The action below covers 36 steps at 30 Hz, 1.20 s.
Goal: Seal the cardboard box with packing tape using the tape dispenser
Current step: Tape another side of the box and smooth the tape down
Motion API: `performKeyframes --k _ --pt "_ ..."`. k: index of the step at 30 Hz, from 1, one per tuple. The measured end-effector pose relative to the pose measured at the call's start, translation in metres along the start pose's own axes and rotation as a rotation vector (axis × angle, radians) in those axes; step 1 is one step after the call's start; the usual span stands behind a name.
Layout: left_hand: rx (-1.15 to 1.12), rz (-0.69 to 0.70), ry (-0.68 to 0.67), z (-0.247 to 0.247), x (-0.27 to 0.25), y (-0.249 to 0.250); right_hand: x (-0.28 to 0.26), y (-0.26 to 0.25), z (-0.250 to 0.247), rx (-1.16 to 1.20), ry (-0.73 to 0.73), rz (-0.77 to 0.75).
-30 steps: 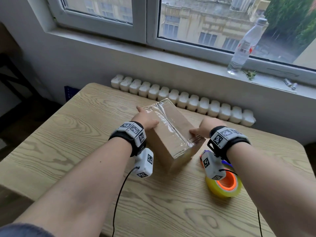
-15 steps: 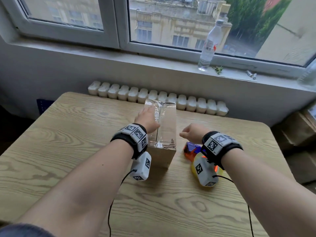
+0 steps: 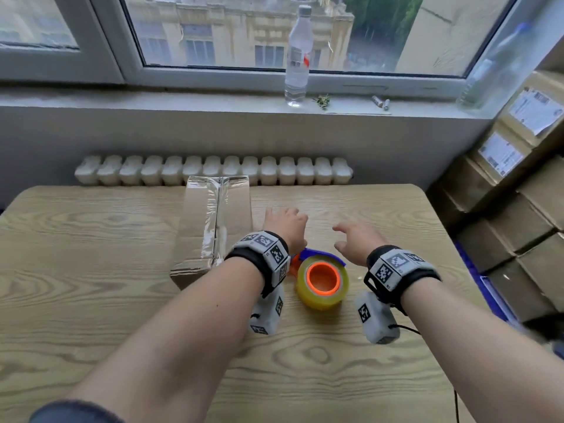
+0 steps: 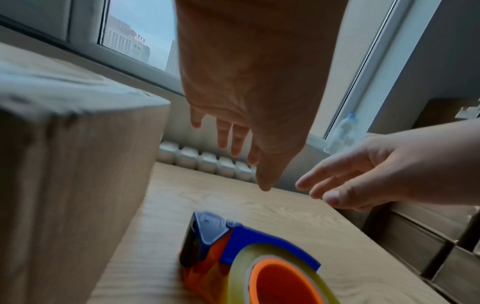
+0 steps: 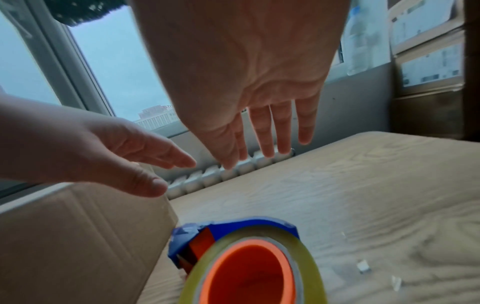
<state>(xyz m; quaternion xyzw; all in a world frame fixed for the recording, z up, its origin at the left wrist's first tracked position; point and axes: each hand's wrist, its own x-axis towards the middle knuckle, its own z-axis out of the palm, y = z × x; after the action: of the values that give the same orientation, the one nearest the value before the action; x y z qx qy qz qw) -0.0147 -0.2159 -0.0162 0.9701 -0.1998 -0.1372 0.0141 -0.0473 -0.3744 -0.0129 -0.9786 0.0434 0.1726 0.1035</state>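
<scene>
Brown corrugated cardboard box (image 3: 213,227) stands left of centre in the head view on the light wood-grain desk (image 3: 91,300), with glossy clear packing tape along its top seam. Just right of it, at lower centre, lies the blue and orange tape dispenser with its yellowish tape roll (image 3: 322,280), orange core facing up. No writing can be read on the box or the dispenser. White paper labels on the stacked cardboard cartons (image 3: 518,184) at the right edge are too blurred to read. Above the dispenser's far end the left hand (image 3: 285,227) hovers, fingers (image 4: 226,133) straight, slightly apart and holding nothing. Beside it, the right hand (image 3: 357,239) hangs above the desk, fingers (image 5: 280,131) spread and empty, clear of the roll.
</scene>
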Motion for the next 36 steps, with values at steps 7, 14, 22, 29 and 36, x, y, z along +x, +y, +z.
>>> performKeyframes --k 7,14,22,29,36 --pt "0.02 -0.091 -0.191 0.037 0.03 0.01 0.023 0.024 0.035 0.063 -0.156 -0.028" --pt "-0.031 -0.151 -0.297 0.055 0.034 0.005 0.05 0.017 0.063 0.073 -0.234 -0.124" --pt "-0.163 -0.226 -0.256 0.047 0.033 0.003 0.053 0.014 0.065 -0.001 -0.236 -0.056" --pt "-0.344 -0.221 -0.127 0.009 0.015 0.001 0.028 0.007 0.032 0.07 -0.131 0.047" --pt "-0.456 -0.203 0.097 -0.038 -0.034 -0.014 -0.018 -0.026 -0.023 0.152 0.063 0.053"
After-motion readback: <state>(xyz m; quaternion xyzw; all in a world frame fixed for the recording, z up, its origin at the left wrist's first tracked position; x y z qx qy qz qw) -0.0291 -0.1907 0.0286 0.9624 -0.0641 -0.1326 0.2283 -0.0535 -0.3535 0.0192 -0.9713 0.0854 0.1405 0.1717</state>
